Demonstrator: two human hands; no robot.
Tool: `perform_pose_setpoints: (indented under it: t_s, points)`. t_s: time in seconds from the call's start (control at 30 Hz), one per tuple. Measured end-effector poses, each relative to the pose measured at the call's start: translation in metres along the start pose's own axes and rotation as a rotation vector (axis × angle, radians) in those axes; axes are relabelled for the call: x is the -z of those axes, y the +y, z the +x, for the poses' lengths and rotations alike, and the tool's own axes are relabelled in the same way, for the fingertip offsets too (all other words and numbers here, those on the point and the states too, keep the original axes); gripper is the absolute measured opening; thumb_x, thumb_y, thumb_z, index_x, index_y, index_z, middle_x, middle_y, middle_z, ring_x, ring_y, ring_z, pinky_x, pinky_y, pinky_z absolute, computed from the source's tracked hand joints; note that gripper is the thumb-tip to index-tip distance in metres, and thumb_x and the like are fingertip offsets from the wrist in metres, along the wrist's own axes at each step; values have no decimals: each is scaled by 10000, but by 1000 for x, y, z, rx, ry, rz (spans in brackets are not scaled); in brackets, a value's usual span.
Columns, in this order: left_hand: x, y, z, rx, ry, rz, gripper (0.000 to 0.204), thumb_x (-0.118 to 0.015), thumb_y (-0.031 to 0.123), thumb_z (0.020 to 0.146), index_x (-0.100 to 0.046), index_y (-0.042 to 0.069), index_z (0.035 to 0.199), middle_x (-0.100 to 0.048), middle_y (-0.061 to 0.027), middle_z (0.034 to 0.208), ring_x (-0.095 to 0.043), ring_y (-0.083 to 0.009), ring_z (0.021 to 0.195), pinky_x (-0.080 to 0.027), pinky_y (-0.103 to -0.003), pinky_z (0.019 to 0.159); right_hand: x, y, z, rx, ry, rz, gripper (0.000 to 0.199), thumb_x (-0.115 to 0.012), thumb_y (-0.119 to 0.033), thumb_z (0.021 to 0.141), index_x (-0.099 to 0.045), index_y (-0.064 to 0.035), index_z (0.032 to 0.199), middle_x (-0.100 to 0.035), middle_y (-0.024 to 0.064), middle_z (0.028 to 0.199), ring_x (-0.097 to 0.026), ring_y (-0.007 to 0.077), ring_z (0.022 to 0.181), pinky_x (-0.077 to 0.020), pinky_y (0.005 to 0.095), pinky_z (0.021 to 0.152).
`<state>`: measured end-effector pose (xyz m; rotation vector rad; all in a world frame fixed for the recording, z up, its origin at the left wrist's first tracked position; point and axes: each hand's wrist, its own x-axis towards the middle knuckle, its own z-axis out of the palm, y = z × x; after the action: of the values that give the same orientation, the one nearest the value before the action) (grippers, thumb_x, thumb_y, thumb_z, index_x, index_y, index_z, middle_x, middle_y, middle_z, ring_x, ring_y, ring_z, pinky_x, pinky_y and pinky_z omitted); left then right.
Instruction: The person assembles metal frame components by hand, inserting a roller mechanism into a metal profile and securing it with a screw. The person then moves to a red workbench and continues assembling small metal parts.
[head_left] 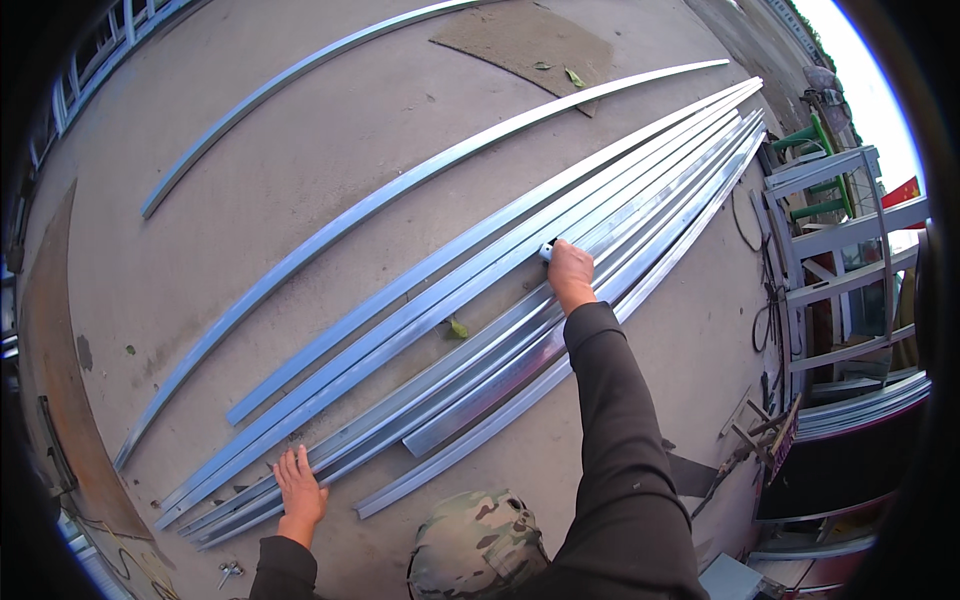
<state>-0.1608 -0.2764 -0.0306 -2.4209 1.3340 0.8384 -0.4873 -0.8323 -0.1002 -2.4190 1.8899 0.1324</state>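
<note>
Location type: outdoor metal fabrication yard, in daylight. Indicators: a bare concrete ground slab [330,140] serves as the work surface, with long galvanised steel channel profiles [560,250] laid out on it in parallel, and a single profile [280,85] lying well apart from them. A welded steel frame [835,250] stands at the right edge, with black cables [765,310] trailing beside it. Rusted sheet metal [60,380] lies along the left edge. Loose bolts [229,572] rest on the slab
</note>
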Motion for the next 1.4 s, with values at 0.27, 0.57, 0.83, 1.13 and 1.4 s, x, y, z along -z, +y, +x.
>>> perform_pose_setpoints:
  t_s: [0.27, 0.57, 0.83, 1.13, 1.4]
  points:
    - [-6, -7, 6, -18, -34, -14, 1105, -831, 255, 726, -116, 16, 1534, -240, -274, 1516, -195, -443, 1440, -116, -570, 1187, 69, -67, -65, 346, -155, 48, 88, -612, -45, 793, -664, -19, 859, -705, 190, 795, -707, 360, 801, -553, 442, 711]
    - [18, 7, 7, 35, -75, -171, 1088, -809, 327, 745, -132, 26, 1542, -225, -246, 1552, -180, -416, 1459, -100, -540, 1200, 168, -306, -239, 890, -417, 73, 71, -687, -79, 740, -742, -76, 786, -730, 125, 821, -726, 303, 803, -575, 392, 645]
    - [86, 88, -11, -186, 324, -2175, 541, -611, 245, 969, -399, 53, 1428, -467, -125, 1430, -450, -279, 1326, -365, -431, 1121, 228, -462, -357, 1082, -502, 8, 100, -753, -165, 729, -766, -106, 808, -733, 111, 819, -727, 290, 798, -574, 380, 654]
    - [145, -62, -76, 176, 1104, -2848, 344, -575, 342, 991, -539, 42, 1154, -624, -131, 1132, -606, -266, 1113, -479, -414, 1031, 307, -524, -441, 1309, -405, 676, 231, -735, -229, 722, -675, -18, 794, -685, 204, 776, -682, 391, 765, -549, 443, 690]
    - [149, -134, -140, 365, 1414, -2493, 330, -567, 419, 998, -517, 94, 1018, -509, -13, 906, -534, -168, 874, -496, -343, 828, 288, -412, -400, 1036, -368, 856, 317, -697, -207, 770, -562, 2, 966, -648, 214, 868, -645, 415, 816, -523, 462, 712]
